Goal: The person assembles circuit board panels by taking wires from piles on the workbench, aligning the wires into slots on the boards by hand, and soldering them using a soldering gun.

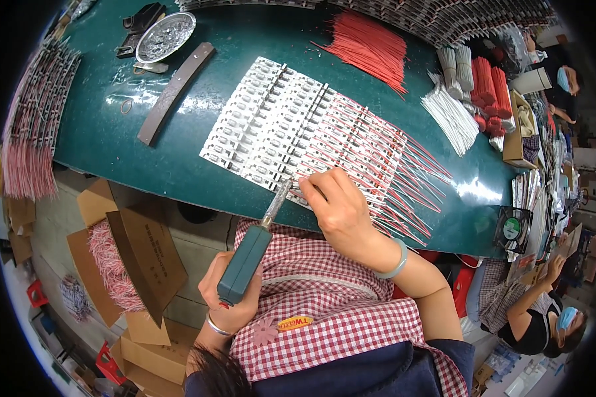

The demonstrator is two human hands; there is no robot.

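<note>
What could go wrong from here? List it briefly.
Burn: the soldering iron in the left grip has its tip close to the right grip; if hot, a slip might scorch fingers.

Snag: red and white wires trail past the circuit-board panel near the right forearm, which could tug them.

We see a dark green handle (245, 263) on the soldering iron (269, 214), white boards (257, 109) with red and white wires (414, 192), and a deep green tabletop (93, 139). We also pick out a red wire pile (371, 49), a white wire pile (451, 120), a brown cardboard box (149, 255), a pale green bangle (397, 259), and a red-and-white gingham apron (331, 311) over navy clothing (364, 376).
</note>
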